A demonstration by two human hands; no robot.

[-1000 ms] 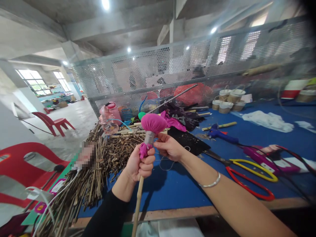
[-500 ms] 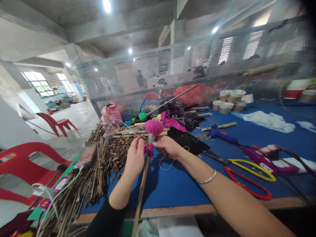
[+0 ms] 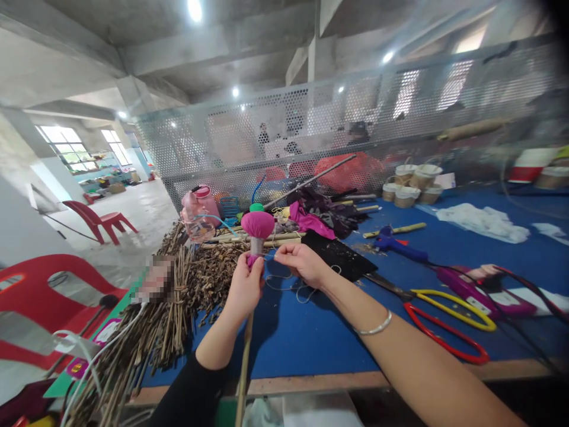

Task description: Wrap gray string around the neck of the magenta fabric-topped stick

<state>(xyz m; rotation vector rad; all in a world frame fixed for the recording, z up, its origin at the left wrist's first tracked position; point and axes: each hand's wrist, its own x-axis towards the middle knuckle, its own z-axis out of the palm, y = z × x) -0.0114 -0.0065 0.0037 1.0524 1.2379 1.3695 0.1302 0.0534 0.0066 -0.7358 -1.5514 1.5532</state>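
Note:
My left hand [image 3: 248, 280] is wrapped round a wooden stick [image 3: 246, 362], just under its padded head. The head is a ball of magenta cloth [image 3: 258, 225], with a band of pale thread [image 3: 256, 245] wound round its neck. Loose magenta cloth shows between my left fingers. To the right, my right hand [image 3: 302, 261] pinches a thin pale string [image 3: 269, 256] that runs across to the bound neck. More of the string lies in loops on the blue table below my right hand.
Bundles of dry twigs [image 3: 178, 314] lie along the left. Large scissors [image 3: 444, 314] with red and yellow handles lie at right, near a purple power strip [image 3: 484, 290]. Behind are paper cups [image 3: 406, 194], magenta cloth [image 3: 311, 219] and a pink jug [image 3: 207, 204]. A perforated metal screen [image 3: 213, 142] stands beyond.
The cloth-headed stick has shifted left. My left hand has closed round it below the binding, and my right hand has come away from the neck, drawing the string out to the right.

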